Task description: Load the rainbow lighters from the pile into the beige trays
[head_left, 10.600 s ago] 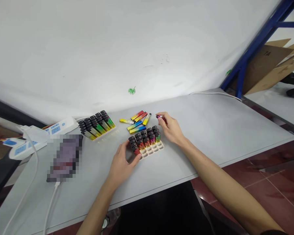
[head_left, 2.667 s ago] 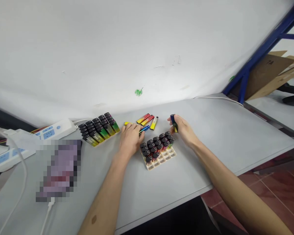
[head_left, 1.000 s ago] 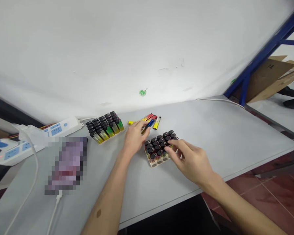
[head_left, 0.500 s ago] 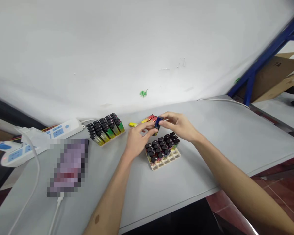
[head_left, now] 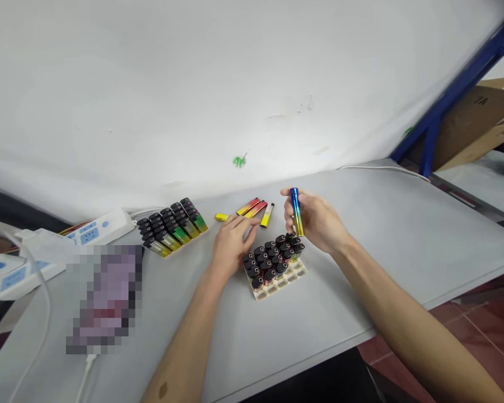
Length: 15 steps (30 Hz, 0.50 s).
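Observation:
My right hand [head_left: 319, 219] grips a shiny blue-and-yellow tube [head_left: 296, 211] upright between thumb and fingers, above the back right corner of a cream tray [head_left: 277, 286]. That tray holds several black-capped tubes [head_left: 270, 275], with unfilled slots along its front right side. My left hand [head_left: 234, 240] is at the tray's left, fingers apart and holding nothing visible. Behind it lie two red-and-yellow tubes [head_left: 257, 210], a yellow tube with a pale side [head_left: 267, 215] and a short yellow piece [head_left: 222, 216].
A second tray of black-capped green and yellow tubes [head_left: 178, 232] stands left of my hands. Farther left are a white power strip [head_left: 109, 224], a blurred-out device [head_left: 109, 296] and white cables. A wall rises behind the grey table [head_left: 382, 224].
My hands have moved apart. The blue tube has gone right with my right hand and now stands upright; my left hand has let go. The pale-sided yellow tube has come into view.

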Tool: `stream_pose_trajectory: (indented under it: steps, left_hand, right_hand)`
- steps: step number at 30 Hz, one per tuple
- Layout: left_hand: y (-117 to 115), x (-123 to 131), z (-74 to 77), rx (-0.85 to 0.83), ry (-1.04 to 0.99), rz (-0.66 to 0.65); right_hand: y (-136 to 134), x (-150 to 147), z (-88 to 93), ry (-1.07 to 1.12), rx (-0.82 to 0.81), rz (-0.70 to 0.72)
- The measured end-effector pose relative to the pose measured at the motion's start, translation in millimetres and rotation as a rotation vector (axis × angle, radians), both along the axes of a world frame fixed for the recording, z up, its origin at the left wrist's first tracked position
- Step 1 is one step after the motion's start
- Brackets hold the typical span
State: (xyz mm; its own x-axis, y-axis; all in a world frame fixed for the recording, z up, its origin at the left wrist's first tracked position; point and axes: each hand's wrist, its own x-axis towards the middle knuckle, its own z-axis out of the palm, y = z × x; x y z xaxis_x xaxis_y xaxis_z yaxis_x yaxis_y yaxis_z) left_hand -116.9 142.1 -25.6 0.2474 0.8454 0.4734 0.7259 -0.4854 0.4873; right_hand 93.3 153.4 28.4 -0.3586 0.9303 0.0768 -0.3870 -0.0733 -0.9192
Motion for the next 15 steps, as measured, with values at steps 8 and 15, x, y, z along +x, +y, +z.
stream_pose_trajectory:
  steps: [8, 15]
  left_hand:
    - [9.7, 0.5, -14.7, -0.146, 0.232, -0.047]
    - [15.1, -7.1, -17.9, -0.177, 0.163, -0.077]
  right_hand:
    - [-7.5, 0.4, 6.2, -0.078, -0.004, 0.003]
    - [4.0, 11.5, -0.9, -0.134, 0.005, -0.189]
